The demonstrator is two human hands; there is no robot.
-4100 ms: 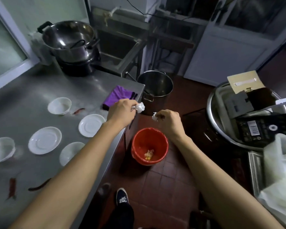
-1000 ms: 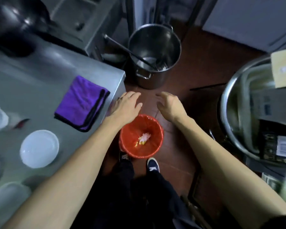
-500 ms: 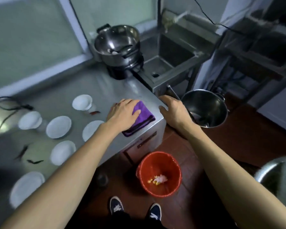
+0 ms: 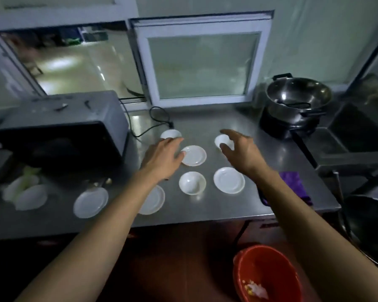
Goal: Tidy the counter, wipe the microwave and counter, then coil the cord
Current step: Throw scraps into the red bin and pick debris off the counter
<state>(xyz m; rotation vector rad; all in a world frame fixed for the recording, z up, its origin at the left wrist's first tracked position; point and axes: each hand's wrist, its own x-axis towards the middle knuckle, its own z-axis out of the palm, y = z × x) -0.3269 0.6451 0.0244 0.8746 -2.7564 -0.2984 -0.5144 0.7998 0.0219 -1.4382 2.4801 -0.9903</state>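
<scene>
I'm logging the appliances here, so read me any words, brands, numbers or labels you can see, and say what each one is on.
No text can be read in this view.
Microwave: its front is dark and blurred; no brand or label shows.
Cooker under the pot: no marking to be seen.
Red bin: plain.
Plates and bowls on the counter: plain white.

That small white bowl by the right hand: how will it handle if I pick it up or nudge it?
The bowl looks glazed, so probably hard, brittle and a little slick in the right hand. It seems small and likely light. On the smooth steel counter a nudge would probably slide it rather than tip it.
</scene>
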